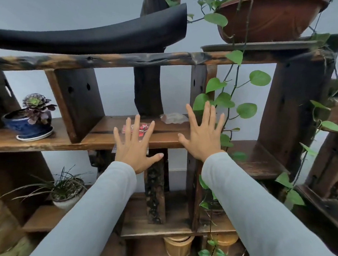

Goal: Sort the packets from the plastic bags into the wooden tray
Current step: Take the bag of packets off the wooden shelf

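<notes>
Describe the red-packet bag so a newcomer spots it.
On the wooden shelf's middle board, right of the blue succulent pot, a clear bag lies partly hidden by the left hand. Its red packets set it apart from the paler bag further back.

The shelf (103, 137) is brown wood streaked with charred black. The packet (144, 129) is red and white under clear plastic. At the left, a purple succulent (36, 102) with a green heart, a blue pot (22, 126), a white saucer (35, 137). The sleeves (90, 212) are pale grey, the vine leaves (246, 110) bright green.
</notes>
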The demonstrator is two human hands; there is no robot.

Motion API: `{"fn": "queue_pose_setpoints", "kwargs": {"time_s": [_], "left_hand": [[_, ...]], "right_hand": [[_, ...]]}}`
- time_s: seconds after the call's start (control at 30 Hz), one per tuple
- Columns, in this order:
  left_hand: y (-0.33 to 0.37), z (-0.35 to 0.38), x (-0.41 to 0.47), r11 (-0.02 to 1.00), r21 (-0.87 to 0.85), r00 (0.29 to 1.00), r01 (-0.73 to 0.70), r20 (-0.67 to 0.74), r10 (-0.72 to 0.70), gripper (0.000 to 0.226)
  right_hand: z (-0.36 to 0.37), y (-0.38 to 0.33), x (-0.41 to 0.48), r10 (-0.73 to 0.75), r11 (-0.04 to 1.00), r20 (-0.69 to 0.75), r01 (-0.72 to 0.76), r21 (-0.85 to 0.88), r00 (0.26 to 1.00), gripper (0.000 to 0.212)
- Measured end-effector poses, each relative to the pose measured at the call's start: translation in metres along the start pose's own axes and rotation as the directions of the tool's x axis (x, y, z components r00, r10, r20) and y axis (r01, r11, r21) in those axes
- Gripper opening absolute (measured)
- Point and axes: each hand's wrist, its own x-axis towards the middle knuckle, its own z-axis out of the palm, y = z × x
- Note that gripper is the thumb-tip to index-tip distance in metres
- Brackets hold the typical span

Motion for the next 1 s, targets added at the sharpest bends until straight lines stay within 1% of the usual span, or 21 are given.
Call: {"fn": "queue_pose_setpoints", "kwargs": {"time_s": [0.07,0.2,0.4,0.7,0.87,1.0], "left_hand": [[-0.008,0.002,-0.002,1.0,0.028,1.0,0.007,0.017,-0.008,0.102],[-0.025,0.01,-0.004,0.997,0.022,0.997,0.068,0.045,-0.069,0.104],[-0.05,0.021,-0.006,0.994,0.028,0.993,0.106,0.05,-0.107,0.104],[-0.096,0.047,0.001,0.989,0.005,0.988,0.145,0.054,-0.145,0.112],[-0.111,0.063,0.009,0.992,-0.016,0.988,0.123,0.091,-0.121,0.117],[-0.117,0.069,0.023,0.996,-0.031,0.987,0.088,0.141,-0.082,0.118]], "right_hand": [[0.008,-0.006,-0.001,-0.002,1.0,0.0,0.002,0.015,1.0,0.099],[0.021,-0.02,-0.003,-0.049,0.999,0.03,0.049,0.016,0.998,0.1],[0.036,-0.043,0.002,-0.082,0.996,0.08,0.08,0.034,0.993,0.103],[0.057,-0.093,0.02,-0.159,0.986,0.21,0.146,0.078,0.965,0.121],[0.076,-0.117,0.026,-0.195,0.979,0.28,0.169,0.115,0.94,0.125],[0.084,-0.126,0.037,-0.2,0.975,0.341,0.151,0.163,0.919,0.13]]}}
